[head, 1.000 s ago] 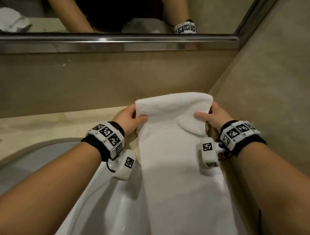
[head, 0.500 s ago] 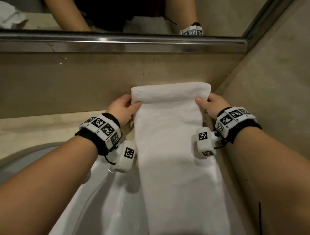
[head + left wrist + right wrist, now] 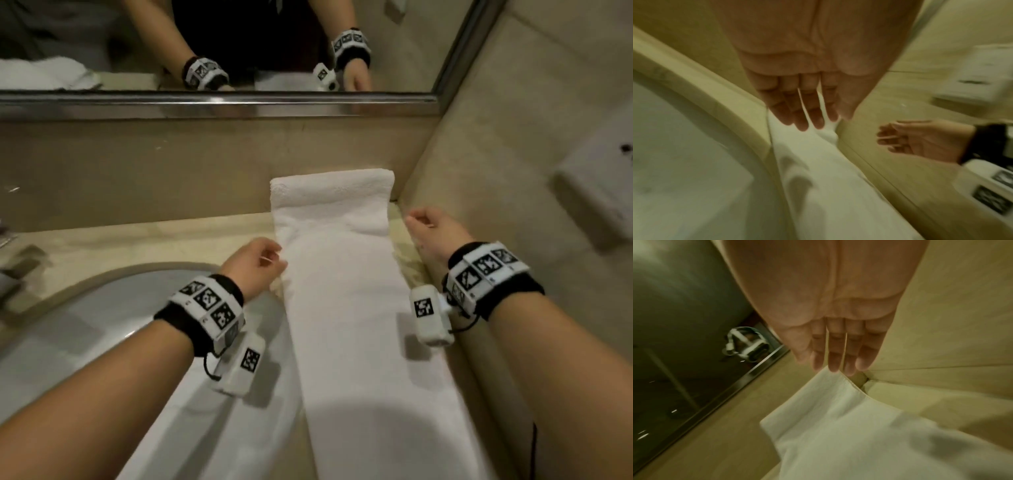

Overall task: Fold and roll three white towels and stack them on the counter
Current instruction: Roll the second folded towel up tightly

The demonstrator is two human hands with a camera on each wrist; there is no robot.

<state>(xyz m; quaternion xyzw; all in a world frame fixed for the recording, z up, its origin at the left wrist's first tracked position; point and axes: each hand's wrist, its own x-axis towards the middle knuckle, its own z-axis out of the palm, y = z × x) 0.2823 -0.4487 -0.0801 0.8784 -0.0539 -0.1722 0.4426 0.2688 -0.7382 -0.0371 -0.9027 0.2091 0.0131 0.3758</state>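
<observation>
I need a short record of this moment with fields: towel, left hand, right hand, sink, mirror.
towel: white towel, a long folded strip on the counter, far end against the back wall
left hand: left hand beside the towel's left edge, fingers relaxed, holding nothing
right hand: right hand beside the right edge, apart from the towel, holding nothing
sink: white sink, left of the towel
mirror: mirror above the back wall, reflecting both wrists

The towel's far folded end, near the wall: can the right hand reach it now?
Probably yes. The right hand hovers open beside the towel, just short of its far folded end, and nothing lies between them; the side wall only narrows the space.
</observation>
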